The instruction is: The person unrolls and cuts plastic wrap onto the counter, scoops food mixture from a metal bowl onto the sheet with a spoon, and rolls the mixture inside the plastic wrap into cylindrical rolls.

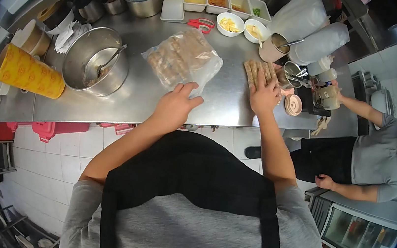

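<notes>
Brown rolls (253, 67) lie side by side directly under the fingers of the right hand (264, 95), which are stretched out and slightly parted across them; whether they grip, I cannot tell. At the left hand's (176, 104) fingertips is the near edge of a clear plastic bag (187, 55) with brown food inside; the thumb stands apart from the forefinger, and I cannot tell if the film is pinched. Red-handled scissors (202, 24) lie beyond that bag. Left of the left hand stands a large metal pot (117, 77); just right of the right hand sits a round pink container (293, 105).
</notes>
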Demonstrator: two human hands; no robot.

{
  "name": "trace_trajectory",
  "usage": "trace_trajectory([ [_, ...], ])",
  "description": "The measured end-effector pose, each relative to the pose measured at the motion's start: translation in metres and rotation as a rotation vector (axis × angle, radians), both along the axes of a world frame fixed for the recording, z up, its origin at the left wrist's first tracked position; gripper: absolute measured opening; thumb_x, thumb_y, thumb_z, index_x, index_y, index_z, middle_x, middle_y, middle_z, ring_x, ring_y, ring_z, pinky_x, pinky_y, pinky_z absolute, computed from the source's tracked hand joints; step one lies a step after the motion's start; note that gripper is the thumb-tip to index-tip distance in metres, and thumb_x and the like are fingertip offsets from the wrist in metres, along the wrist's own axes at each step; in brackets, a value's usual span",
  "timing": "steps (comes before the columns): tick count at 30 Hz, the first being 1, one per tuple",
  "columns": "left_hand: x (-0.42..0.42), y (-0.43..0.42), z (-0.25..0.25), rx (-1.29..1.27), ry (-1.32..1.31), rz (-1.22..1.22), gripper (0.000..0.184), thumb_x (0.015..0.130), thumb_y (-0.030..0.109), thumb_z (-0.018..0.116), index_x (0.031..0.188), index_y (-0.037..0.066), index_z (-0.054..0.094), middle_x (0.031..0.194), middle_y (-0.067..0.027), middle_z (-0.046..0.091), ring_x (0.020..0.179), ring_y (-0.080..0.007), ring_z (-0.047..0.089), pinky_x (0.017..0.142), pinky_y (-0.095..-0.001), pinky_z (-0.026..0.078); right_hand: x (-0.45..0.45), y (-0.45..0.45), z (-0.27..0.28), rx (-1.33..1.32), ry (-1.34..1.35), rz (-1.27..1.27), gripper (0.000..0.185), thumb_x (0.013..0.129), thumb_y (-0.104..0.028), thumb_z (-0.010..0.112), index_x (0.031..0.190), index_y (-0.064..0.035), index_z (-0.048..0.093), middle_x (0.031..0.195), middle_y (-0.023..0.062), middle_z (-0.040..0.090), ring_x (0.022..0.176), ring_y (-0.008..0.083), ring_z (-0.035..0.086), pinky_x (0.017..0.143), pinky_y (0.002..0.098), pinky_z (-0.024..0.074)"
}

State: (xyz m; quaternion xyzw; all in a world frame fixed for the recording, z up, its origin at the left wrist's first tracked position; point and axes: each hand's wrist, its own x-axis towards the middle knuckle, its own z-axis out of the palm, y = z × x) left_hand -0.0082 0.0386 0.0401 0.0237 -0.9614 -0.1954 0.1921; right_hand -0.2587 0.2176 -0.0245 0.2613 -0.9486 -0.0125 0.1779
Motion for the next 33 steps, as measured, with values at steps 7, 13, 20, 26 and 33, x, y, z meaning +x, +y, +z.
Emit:
trace_trajectory([
  [7, -0.003, -0.008, -0.003, 0.036, -0.038, -0.051, 0.031, 0.071, -0.005, 0.055, 0.096, 0.010, 0.066, 0.125, -0.0140, 0.052, 0.108, -0.0335, 0.054, 0.081, -0.0396, 0.052, -0.017, 0.006, -0.004, -0.196, -0.201, 0.078, 0.066, 0.081, -0.033, 0.066, 0.142, -0.0339, 0.041, 0.134, 0.0275, 0.038, 0.118, 0.0473, 0.042, 0.097, 0.0539, 0.0384],
  [13, -0.009, -0.009, -0.004, 0.016, -0.134, -0.011, 0.030, 0.074, -0.003, 0.056, 0.100, 0.007, 0.066, 0.123, -0.0150, 0.052, 0.105, -0.0330, 0.055, 0.081, -0.0411, 0.052, -0.027, 0.009, -0.007, -0.277, -0.167, 0.161, 0.065, 0.076, -0.028, 0.069, 0.138, -0.0307, 0.049, 0.123, 0.0300, 0.048, 0.108, 0.0447, 0.052, 0.097, 0.0481, 0.0418],
  [20, -0.038, -0.006, -0.007, 0.021, -0.236, 0.115, 0.038, 0.080, 0.002, 0.054, 0.119, 0.000, 0.057, 0.118, -0.0146, 0.052, 0.093, -0.0325, 0.062, 0.075, -0.0436, 0.053, -0.024, 0.010, 0.017, -0.432, -0.383, 0.075, 0.058, 0.074, -0.024, 0.066, 0.132, -0.0286, 0.057, 0.116, 0.0279, 0.054, 0.107, 0.0408, 0.057, 0.093, 0.0418, 0.0466],
  [26, -0.032, -0.009, 0.003, -0.081, -0.034, 0.168, 0.048, 0.078, 0.000, 0.054, 0.126, 0.002, 0.053, 0.130, -0.0142, 0.048, 0.088, -0.0313, 0.064, 0.068, -0.0403, 0.055, 0.034, 0.025, 0.044, -0.561, -0.476, 0.421, 0.058, 0.075, -0.018, 0.067, 0.132, -0.0245, 0.057, 0.117, 0.0240, 0.055, 0.105, 0.0392, 0.058, 0.090, 0.0406, 0.0481],
  [33, -0.012, 0.006, 0.016, -0.096, 0.006, 0.095, 0.049, 0.072, 0.001, 0.058, 0.121, -0.002, 0.056, 0.138, -0.0134, 0.045, 0.085, -0.0285, 0.063, 0.066, -0.0363, 0.056, 0.103, -0.070, 0.038, -0.539, -0.845, 0.629, 0.053, 0.076, -0.019, 0.069, 0.129, -0.0199, 0.059, 0.115, 0.0198, 0.059, 0.104, 0.0369, 0.058, 0.088, 0.0398, 0.0491],
])
